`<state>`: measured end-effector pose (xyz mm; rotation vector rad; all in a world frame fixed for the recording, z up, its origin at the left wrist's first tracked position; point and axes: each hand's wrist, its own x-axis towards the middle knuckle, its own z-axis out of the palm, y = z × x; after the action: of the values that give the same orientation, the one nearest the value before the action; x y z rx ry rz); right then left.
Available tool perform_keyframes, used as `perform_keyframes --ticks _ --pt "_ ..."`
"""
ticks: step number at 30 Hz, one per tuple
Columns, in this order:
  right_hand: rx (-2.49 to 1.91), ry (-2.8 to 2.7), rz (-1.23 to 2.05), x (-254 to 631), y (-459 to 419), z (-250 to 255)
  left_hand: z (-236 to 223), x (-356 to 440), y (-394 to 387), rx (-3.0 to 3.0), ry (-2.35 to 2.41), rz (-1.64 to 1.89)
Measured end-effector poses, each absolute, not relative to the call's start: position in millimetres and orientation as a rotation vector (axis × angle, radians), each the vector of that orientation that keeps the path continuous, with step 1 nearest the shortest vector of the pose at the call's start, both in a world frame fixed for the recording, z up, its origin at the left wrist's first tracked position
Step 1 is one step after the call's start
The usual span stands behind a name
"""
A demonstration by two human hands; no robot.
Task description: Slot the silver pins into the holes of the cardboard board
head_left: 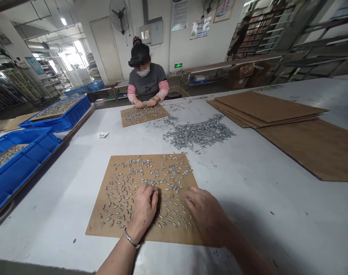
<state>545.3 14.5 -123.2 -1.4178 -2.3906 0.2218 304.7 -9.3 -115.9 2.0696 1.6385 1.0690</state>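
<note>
A brown board (97, 217) lies flat on the table in front of me, strewn with small spindle-shaped silver metal pieces (120, 200). Over the middle of the board is my left hand (146, 202), its fingers curled down among the pieces; a metal bracelet circles that wrist. At the board's right side, my right hand (202, 204) has its fingers drawn together close to the pieces. The fingertips of both hands are partly hidden, so what they pinch cannot be made out. Beyond the board spreads a large heap of the same metal pieces (201, 133).
Across the white table (265, 221) a person (146, 82) bends over another piece-covered board (128, 121). Brown boards (271, 105) are stacked at the right. Blue crates (46, 143) holding piece-covered boards stand along the left edge. A scrap of white paper (101, 135) lies near them.
</note>
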Motion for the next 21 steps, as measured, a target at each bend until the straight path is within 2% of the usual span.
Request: perform_keyframes --ticks 3,12,21 --pt "-1.519 -2.302 0.145 556 20 -131 -118 301 -8 2.076 1.650 1.102" --pt "-1.637 -2.283 0.180 574 28 -141 -117 300 -8 2.094 1.684 1.125" --pt "-1.700 -2.457 0.151 523 46 -121 -117 300 -7 2.101 1.665 1.143"
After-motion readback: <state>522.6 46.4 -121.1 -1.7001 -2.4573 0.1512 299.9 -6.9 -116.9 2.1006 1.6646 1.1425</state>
